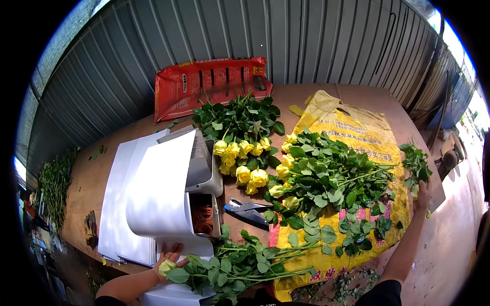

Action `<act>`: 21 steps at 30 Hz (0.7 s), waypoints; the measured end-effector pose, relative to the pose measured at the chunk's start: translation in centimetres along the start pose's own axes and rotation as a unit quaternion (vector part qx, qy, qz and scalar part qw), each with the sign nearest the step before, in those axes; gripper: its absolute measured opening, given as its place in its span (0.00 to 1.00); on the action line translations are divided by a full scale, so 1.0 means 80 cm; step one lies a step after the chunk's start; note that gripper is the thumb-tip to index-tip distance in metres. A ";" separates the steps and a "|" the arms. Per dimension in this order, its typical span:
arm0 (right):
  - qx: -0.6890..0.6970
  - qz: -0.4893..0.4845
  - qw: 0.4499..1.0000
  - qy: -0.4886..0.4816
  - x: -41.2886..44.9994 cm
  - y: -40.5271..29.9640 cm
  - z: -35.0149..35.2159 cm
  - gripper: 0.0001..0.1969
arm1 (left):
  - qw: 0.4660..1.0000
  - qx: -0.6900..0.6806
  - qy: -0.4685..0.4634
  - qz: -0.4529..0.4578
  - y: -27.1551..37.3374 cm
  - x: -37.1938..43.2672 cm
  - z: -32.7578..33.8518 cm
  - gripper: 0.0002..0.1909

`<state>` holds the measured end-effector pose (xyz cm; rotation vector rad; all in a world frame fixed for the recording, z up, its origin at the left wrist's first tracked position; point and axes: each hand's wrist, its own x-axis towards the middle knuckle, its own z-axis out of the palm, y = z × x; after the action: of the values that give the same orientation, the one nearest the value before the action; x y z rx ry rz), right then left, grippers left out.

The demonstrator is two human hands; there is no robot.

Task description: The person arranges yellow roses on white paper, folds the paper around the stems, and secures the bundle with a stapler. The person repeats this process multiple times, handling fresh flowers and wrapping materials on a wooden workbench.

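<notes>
My left hand (169, 254) lies with fingers spread on the lower part of a curling white paper sheet (160, 183). Against that hand rests a pale yellow rose bloom (167, 267). Rose stems with green leaves (245, 264) extend rightwards from there along the near table edge. At the table's right side, my right hand (422, 193) touches a small heap of leafy cuttings (416, 164); whether its fingers grip them is unclear. Between my hands, a bunch of yellow roses (337, 172) lies on a yellow printed sack (356, 122), blooms to the left.
Another yellow rose bunch (245, 145) lies farther back, before a red printed bag (212, 88). Left of centre are stacked white sheets (126, 214), a grey bin (216, 179) and a box of rubber bands (203, 218). A black plier-like tool (249, 210) lies beside them. Corrugated metal wall (283, 42) stands behind.
</notes>
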<state>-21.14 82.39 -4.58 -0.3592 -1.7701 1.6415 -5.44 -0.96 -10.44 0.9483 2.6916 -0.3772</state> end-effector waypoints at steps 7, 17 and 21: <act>0.103 -0.025 0.990 -0.089 -0.117 -0.133 0.321 0.17 | 0.999 -0.035 0.000 0.004 0.006 0.000 -0.028 0.39; -0.045 -0.264 0.667 -0.696 -0.482 -0.290 0.434 0.23 | 0.994 -0.102 -0.034 -0.021 0.003 -0.007 -0.022 0.41; -0.146 -0.355 0.569 -0.728 -0.624 -0.237 0.439 0.16 | 1.000 0.023 -0.002 -0.009 0.003 -0.010 -0.006 0.41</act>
<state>-2.83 21.34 0.07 1.9184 -2.6088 0.7990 -4.76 -1.07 -9.76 0.9357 2.7009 -0.4469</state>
